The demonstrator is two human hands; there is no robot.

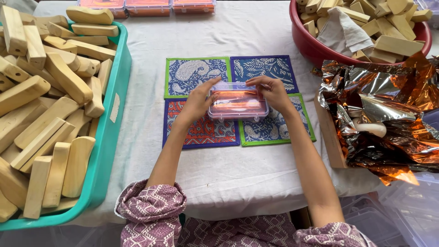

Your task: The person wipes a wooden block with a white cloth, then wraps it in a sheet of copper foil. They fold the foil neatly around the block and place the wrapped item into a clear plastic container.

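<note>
A clear plastic box [238,103] with something orange inside lies on four patterned cloth mats [196,73] in the middle of the white-covered table. My left hand [199,98] grips the box's left end, fingers reaching over its far edge. My right hand [272,91] grips the right end in the same way. The lid is on the box.
A teal tub [112,123] full of pale wooden blocks stands at the left. A red basin [315,50] with more blocks and a white cloth sits at the back right. Crumpled orange-silver foil [384,114] lies at the right. Similar clear boxes [148,7] line the far edge.
</note>
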